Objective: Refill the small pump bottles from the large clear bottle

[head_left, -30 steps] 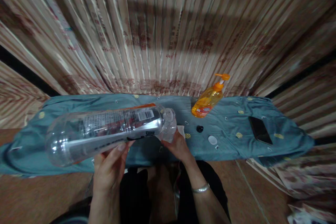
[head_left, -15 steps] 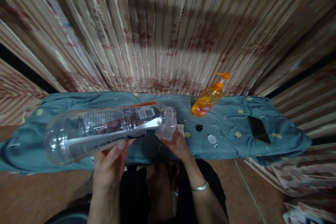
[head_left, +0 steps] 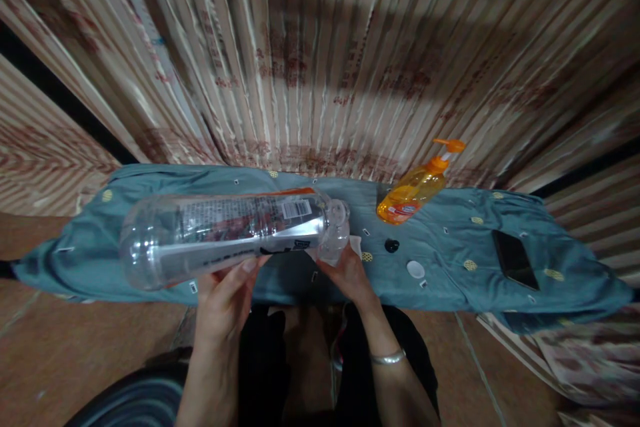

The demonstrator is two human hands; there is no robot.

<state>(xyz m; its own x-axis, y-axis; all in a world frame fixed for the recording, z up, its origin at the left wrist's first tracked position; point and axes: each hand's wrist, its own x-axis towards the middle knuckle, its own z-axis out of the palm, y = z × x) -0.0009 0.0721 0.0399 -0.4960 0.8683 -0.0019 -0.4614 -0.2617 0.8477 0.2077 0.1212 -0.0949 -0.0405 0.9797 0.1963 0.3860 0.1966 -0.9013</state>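
Observation:
A large clear plastic bottle [head_left: 210, 233] with a silver printed label and a barcode lies on its side in the air, neck to the right. My left hand [head_left: 230, 297] is closed around its underside, thumb on the near face. At the neck, my right hand [head_left: 347, 273] is closed on a small clear plastic container [head_left: 333, 240] that meets the bottle's mouth; how the two join is unclear. Something white [head_left: 356, 244] shows behind the right fingers, its kind hidden. To the right stands an orange pump bottle [head_left: 413, 193] with amber liquid.
A teal patterned cloth [head_left: 450, 287] covers the narrow table. On it lie a small black cap [head_left: 391, 245], a white round lid [head_left: 415, 269] and a dark phone [head_left: 515, 259]. A pleated curtain [head_left: 320, 67] hangs behind. A dark round stool [head_left: 135, 400] is at lower left.
The whole view has shifted, so the table things appear farther right. Both hands keep their hold, and the large bottle looks slightly more level.

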